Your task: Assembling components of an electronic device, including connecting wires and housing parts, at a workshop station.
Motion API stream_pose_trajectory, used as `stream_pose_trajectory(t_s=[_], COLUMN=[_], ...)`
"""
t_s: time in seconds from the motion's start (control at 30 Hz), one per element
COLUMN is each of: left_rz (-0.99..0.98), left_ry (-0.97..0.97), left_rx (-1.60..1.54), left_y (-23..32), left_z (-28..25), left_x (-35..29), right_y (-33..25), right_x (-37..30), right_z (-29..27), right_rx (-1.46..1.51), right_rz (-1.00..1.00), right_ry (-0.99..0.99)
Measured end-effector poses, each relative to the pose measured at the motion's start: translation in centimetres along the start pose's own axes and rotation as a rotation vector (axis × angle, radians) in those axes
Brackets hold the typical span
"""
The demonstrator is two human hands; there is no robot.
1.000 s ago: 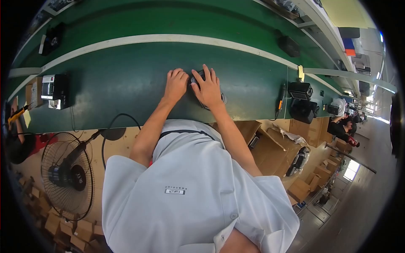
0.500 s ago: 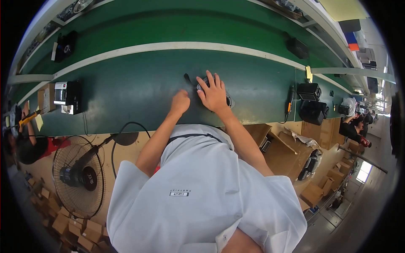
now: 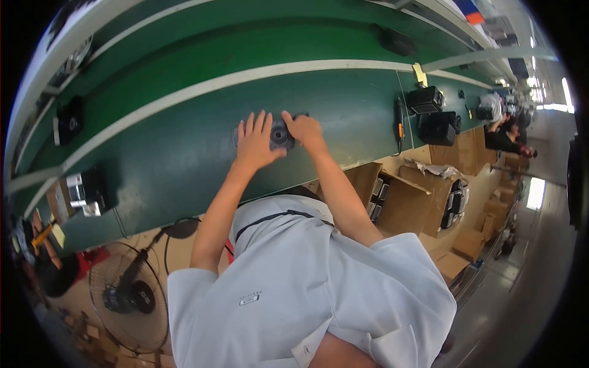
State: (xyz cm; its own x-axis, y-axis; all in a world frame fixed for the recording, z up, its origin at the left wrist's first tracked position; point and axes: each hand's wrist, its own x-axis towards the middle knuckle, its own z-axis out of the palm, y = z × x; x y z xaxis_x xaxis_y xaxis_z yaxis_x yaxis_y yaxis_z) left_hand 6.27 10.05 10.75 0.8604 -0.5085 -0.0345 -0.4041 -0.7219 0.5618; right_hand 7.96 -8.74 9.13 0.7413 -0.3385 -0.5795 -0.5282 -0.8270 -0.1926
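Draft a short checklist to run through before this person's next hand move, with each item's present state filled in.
1. Device resting on the bench: ok, it lies there between the hands.
2. Left hand on the device: ok, spread flat over its left part.
3. Right hand gripping the device: cannot tell; it is at the right edge, but the contact is hidden.
4. Round part facing up: ok, visible between the hands.
5. Device's underside sound: cannot tell, it is out of sight.
6. Tool away from the hands: ok, lying well to their right.
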Motion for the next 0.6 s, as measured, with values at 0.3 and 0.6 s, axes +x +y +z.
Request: stream_pose_trajectory(t_s=[0.3,0.6], left_rz=[0.089,-0.02], left_ry=[-0.13,-0.191], left_rx=[0.314,0.431], left_y=[2.8,4.8], left_z=[0.3,1.8], left_x=[-0.1,0.9], right_y=[9.1,10.0], right_x=[-3.6,-0.7], right_z=[3.8,3.8], right_rx=[0.688,0.58], right_rz=[-0.455,-0.735], right_ry=[0.37,0.259])
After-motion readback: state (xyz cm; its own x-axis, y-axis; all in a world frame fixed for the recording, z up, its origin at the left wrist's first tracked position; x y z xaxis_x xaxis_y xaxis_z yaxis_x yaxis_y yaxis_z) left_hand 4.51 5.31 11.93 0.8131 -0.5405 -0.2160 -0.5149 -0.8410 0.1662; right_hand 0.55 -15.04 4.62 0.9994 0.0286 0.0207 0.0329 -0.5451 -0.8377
